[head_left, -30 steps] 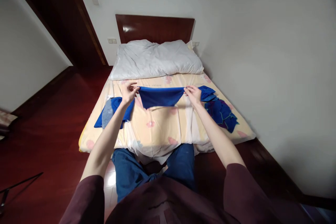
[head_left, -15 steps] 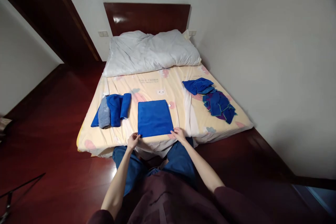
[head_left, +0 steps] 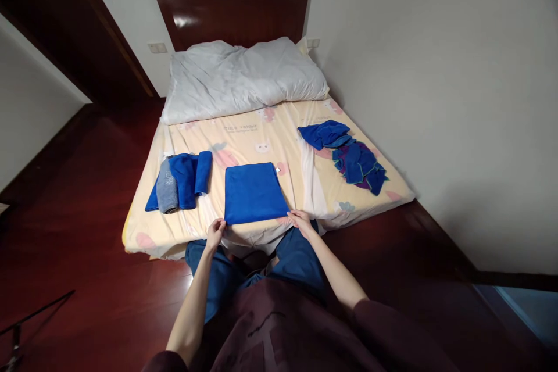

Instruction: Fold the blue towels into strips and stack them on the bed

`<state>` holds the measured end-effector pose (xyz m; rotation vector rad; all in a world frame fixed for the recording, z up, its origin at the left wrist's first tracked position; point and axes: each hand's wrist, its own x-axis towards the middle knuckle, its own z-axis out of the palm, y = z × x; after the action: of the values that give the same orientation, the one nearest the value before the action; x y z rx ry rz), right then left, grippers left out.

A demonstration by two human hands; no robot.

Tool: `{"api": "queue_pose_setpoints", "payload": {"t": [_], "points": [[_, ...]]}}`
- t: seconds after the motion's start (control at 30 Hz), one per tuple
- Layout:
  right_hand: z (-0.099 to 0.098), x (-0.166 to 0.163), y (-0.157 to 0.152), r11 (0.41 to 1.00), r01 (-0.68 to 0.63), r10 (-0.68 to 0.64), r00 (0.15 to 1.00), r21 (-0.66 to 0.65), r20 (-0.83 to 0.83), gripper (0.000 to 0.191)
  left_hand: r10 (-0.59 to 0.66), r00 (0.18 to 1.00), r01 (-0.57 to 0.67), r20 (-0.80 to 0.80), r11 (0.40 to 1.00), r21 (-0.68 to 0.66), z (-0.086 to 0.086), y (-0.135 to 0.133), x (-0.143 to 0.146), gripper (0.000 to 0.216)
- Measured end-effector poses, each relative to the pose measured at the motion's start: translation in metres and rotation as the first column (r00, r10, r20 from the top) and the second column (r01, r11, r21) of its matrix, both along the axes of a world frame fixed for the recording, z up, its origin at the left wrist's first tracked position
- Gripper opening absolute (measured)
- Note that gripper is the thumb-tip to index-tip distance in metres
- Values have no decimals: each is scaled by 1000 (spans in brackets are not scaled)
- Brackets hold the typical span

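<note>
A blue towel (head_left: 254,193) lies flat and folded on the bed's pale yellow sheet (head_left: 279,142), near its front edge. My left hand (head_left: 215,232) pinches the towel's near left corner. My right hand (head_left: 300,221) holds the near right corner, fingers closed on the cloth. Left of the towel lie rolled towels (head_left: 181,180), two blue and one grey. A heap of loose blue and purple cloths (head_left: 346,154) sits on the right side of the bed.
A white quilt (head_left: 244,77) is bunched at the dark wooden headboard (head_left: 231,14). The bed stands against the white wall (head_left: 436,70) on the right. Dark red wooden floor (head_left: 74,186) spreads to the left. My knees in blue trousers (head_left: 296,256) touch the bed's front edge.
A second ago I held the blue towel stretched in the air between both hands. It now lies flat on the sheet, my hands down at its near corners. The view has tilted downward.
</note>
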<state>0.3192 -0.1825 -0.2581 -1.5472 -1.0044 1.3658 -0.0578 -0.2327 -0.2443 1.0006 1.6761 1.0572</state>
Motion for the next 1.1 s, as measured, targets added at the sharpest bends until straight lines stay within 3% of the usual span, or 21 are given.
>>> {"api": "queue_pose_setpoints", "payload": {"t": [0.17, 0.43, 0.53, 0.63, 0.8, 1.0, 1.1], "points": [[0, 9, -8, 999, -22, 21, 1000, -30, -14, 55, -87, 996, 86, -6, 996, -34, 0, -4, -9, 76], [15, 12, 5, 983, -169, 178, 971, -66, 161, 28, -165, 982, 161, -95, 986, -52, -1, 6, -20, 62], [15, 11, 8, 979, -202, 202, 955, -21, 218, 20, -173, 975, 169, -136, 985, -46, -4, 3, -21, 59], [11, 10, 10, 967, -252, 230, 917, 25, 326, 19, -156, 977, 151, -148, 988, -41, -6, -2, -21, 58], [6, 14, 18, 947, -317, 310, 879, -41, 362, 22, -141, 975, 136, -170, 990, -44, -3, -4, -19, 56], [11, 4, 63, 926, -365, 376, 858, -101, 350, 31, -182, 950, 166, -253, 983, -81, 3, 6, -18, 48], [16, -8, 107, 932, -350, 358, 844, -95, 399, 41, -56, 916, 62, -397, 998, 2, 6, 4, -9, 46]]}}
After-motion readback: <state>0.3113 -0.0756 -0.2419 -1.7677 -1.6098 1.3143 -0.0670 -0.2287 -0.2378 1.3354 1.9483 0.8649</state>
